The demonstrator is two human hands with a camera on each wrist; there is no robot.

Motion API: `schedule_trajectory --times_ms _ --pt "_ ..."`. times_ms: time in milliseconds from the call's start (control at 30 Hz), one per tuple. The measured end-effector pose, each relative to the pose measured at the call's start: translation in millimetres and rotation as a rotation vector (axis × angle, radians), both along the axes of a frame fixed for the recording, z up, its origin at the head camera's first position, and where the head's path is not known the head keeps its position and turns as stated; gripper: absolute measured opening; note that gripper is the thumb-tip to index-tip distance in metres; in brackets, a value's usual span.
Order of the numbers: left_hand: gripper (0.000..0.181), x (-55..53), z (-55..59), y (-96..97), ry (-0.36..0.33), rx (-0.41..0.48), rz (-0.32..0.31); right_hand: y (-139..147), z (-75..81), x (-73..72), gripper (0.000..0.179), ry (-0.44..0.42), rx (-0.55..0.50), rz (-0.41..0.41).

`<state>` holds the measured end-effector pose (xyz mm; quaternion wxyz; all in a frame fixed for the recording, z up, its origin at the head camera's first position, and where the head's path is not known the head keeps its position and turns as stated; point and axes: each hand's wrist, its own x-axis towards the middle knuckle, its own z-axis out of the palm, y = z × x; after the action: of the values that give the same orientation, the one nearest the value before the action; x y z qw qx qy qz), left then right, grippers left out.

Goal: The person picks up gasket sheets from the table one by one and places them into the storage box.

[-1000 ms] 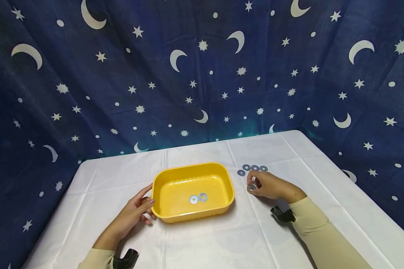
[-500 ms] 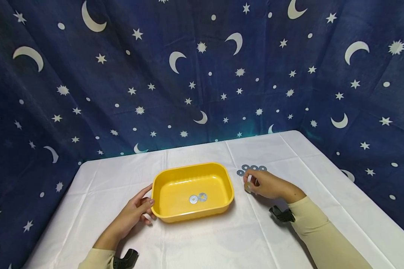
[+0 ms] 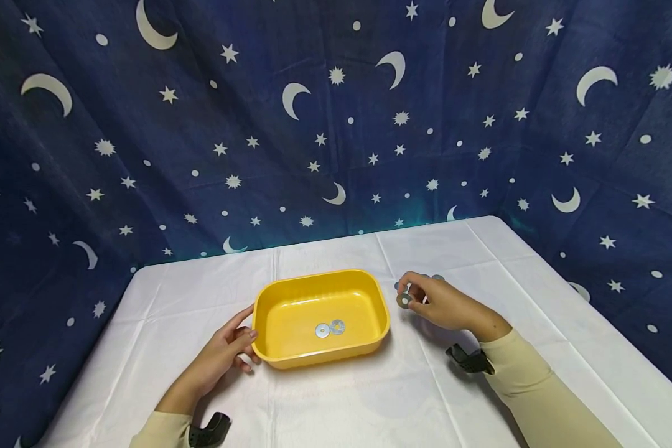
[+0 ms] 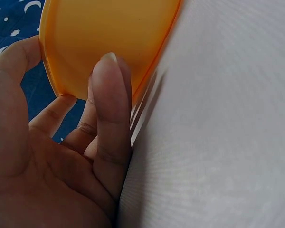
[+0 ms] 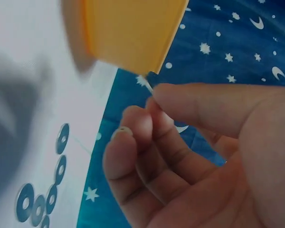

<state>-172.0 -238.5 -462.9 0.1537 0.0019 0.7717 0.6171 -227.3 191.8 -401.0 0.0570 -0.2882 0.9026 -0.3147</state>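
Note:
At the right of the yellow tray (image 3: pixel 319 359), my right hand (image 3: pixel 448 302) pinches a flat metal washer (image 3: pixel 404 300) between thumb and fingertips. The right wrist view catches this washer nearly edge-on, a thin sliver just past the thumb tip, overlapping the tray's corner. My left hand (image 3: pixel 221 351) rests against the tray's left end, thumb and index fingertips at the rim (image 4: pixel 42 57), its other fingers loosely bent. Inside the tray lie two washers, one plain (image 3: pixel 322 330) and one with a notched edge (image 3: pixel 337 326).
Several loose washers (image 5: pixel 25 203) lie grouped on the white cloth, partly hidden behind my right hand in the head view. A dark blue curtain (image 3: pixel 336 124) with moons and stars surrounds the table (image 3: pixel 341 410). Each wrist carries a black camera mount (image 3: pixel 469 359).
My right hand has moved left and slightly away from me with the washer, closer to the tray, and now covers more of the loose washers. The left hand and tray stay put.

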Motion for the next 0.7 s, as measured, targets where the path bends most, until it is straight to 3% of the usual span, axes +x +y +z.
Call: schedule_trajectory --times_ms 267,500,700 --pt "0.059 0.0 -1.1 -0.6 -0.005 0.007 0.003 -14.6 9.8 11.6 0.023 0.064 -0.096 -0.008" --pt "0.059 -1.9 -2.1 -2.5 0.002 0.017 -0.008 -34.8 18.5 22.1 0.024 0.053 -0.163 -0.009" --pt "0.06 -2.0 -1.7 -3.5 0.001 0.014 -0.007 -52.0 20.5 21.0 0.024 0.036 -0.18 -0.022"
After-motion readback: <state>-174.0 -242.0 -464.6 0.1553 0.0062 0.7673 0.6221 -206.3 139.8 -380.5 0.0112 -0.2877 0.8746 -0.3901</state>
